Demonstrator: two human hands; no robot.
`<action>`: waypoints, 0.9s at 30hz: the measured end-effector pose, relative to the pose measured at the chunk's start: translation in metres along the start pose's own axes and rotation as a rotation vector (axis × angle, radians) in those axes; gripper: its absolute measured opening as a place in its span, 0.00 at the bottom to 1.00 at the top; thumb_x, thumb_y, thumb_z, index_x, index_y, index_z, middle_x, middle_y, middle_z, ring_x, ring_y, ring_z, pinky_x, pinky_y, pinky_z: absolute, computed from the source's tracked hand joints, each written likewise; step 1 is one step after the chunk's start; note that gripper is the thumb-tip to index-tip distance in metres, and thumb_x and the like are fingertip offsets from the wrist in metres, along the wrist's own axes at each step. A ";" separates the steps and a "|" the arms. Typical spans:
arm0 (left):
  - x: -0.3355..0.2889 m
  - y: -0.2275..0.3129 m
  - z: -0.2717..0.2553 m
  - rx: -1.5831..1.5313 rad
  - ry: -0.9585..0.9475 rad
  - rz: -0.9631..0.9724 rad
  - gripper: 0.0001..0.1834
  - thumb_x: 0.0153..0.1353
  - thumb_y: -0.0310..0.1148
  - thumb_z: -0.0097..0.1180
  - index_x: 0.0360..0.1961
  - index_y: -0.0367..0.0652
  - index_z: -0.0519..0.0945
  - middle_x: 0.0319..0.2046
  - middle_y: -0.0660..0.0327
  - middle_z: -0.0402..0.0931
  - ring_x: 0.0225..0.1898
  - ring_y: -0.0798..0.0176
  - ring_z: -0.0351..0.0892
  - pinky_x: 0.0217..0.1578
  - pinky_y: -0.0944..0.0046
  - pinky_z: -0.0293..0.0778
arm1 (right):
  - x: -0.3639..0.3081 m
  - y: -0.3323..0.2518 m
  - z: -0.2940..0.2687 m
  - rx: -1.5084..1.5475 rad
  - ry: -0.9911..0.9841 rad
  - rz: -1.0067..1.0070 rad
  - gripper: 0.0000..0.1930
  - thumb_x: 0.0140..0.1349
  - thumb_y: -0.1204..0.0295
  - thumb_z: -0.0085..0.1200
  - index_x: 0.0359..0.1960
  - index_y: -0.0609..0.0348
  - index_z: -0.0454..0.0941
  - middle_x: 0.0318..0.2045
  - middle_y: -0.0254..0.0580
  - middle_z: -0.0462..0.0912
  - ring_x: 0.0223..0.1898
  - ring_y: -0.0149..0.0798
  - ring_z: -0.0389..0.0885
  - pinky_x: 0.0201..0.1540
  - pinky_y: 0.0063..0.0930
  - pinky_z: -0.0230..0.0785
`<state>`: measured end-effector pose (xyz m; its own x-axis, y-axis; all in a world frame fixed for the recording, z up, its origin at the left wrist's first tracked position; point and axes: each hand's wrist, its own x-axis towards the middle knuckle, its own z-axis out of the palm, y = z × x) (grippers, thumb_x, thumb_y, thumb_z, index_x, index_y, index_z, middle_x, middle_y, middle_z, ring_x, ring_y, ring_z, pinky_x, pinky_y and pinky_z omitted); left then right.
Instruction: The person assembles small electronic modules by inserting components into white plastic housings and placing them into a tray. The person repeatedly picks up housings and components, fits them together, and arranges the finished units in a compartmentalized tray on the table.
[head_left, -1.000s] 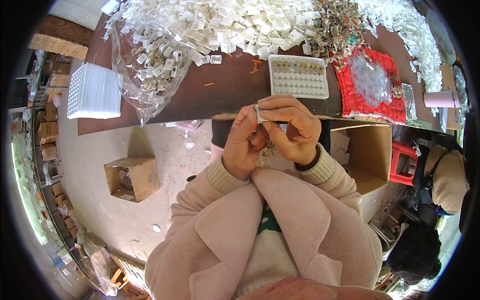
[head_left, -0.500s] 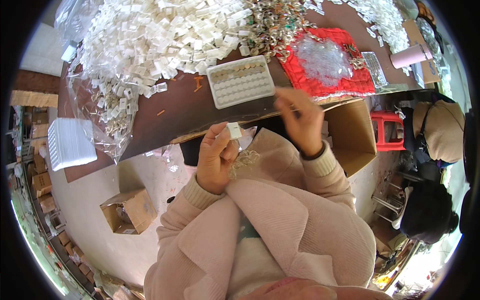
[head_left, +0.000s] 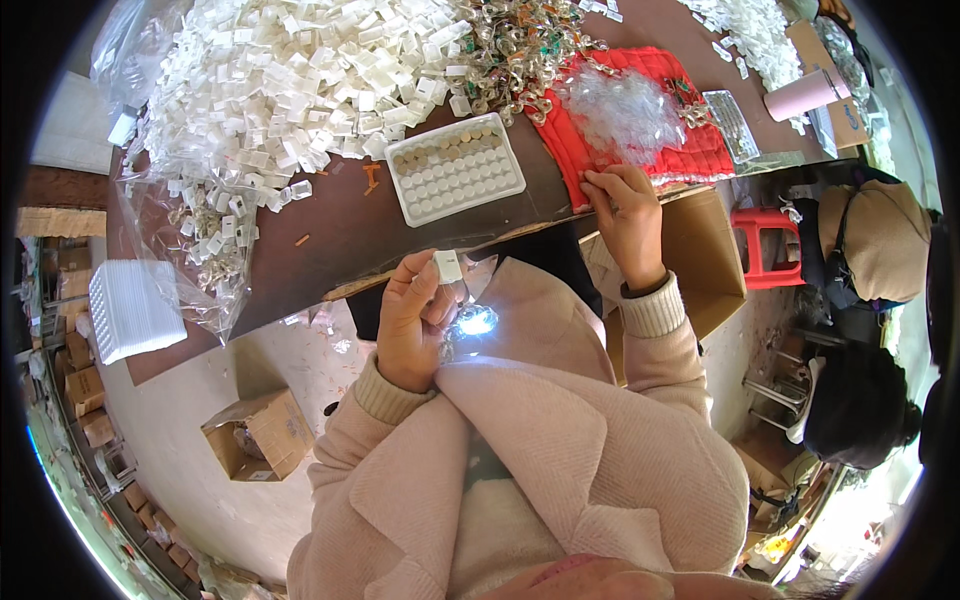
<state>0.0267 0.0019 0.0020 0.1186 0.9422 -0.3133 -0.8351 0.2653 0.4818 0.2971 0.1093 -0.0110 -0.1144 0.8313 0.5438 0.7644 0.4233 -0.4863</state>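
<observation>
From where I stand, the left hand (head_left: 405, 310) has its grip closed around a small, boxy white plastic piece (head_left: 447, 264), held up near the desk's (head_left: 345, 215) worn wooden edge. Just below it glares a bluish-white light (head_left: 476, 320). The right hand's (head_left: 632, 218) fingertips gather at the border of a puckered red cloth (head_left: 702, 152); I can't tell whether that grip pinches anything. Wispy, glassy clear plastic (head_left: 625, 112) heaps on the cloth, beside a shallow white tray (head_left: 468, 210) of round discs (head_left: 455, 168).
</observation>
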 end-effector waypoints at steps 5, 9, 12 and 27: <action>-0.001 0.002 0.000 0.045 -0.055 0.024 0.10 0.69 0.33 0.57 0.49 0.44 0.80 0.42 0.55 0.83 0.20 0.79 0.61 0.23 0.78 0.60 | 0.007 0.001 0.003 0.011 0.056 0.067 0.04 0.57 0.79 0.63 0.35 0.61 0.84 0.30 0.47 0.82 0.32 0.48 0.82 0.36 0.35 0.75; -0.003 0.002 -0.001 0.018 -0.008 0.016 0.10 0.70 0.34 0.56 0.49 0.43 0.80 0.42 0.55 0.83 0.20 0.79 0.61 0.22 0.78 0.59 | 0.013 0.000 -0.002 0.057 0.065 0.160 0.05 0.59 0.78 0.62 0.37 0.62 0.83 0.30 0.47 0.84 0.29 0.44 0.83 0.34 0.30 0.75; -0.002 -0.001 -0.003 0.038 -0.055 0.022 0.10 0.71 0.34 0.55 0.50 0.45 0.79 0.41 0.56 0.84 0.20 0.80 0.62 0.20 0.78 0.58 | 0.016 0.000 -0.009 0.105 0.037 0.219 0.06 0.59 0.78 0.62 0.38 0.63 0.83 0.31 0.46 0.85 0.28 0.39 0.83 0.33 0.27 0.75; -0.002 -0.003 -0.005 0.011 0.018 -0.017 0.10 0.70 0.32 0.56 0.49 0.42 0.80 0.38 0.59 0.82 0.21 0.78 0.63 0.21 0.77 0.59 | 0.024 0.001 -0.003 0.231 0.035 0.177 0.08 0.59 0.83 0.61 0.40 0.62 0.84 0.33 0.43 0.85 0.32 0.33 0.83 0.37 0.25 0.75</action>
<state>0.0258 -0.0015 -0.0028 0.1231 0.9336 -0.3364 -0.8270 0.2839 0.4852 0.2975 0.1288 0.0039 0.0328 0.8882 0.4582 0.6053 0.3471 -0.7163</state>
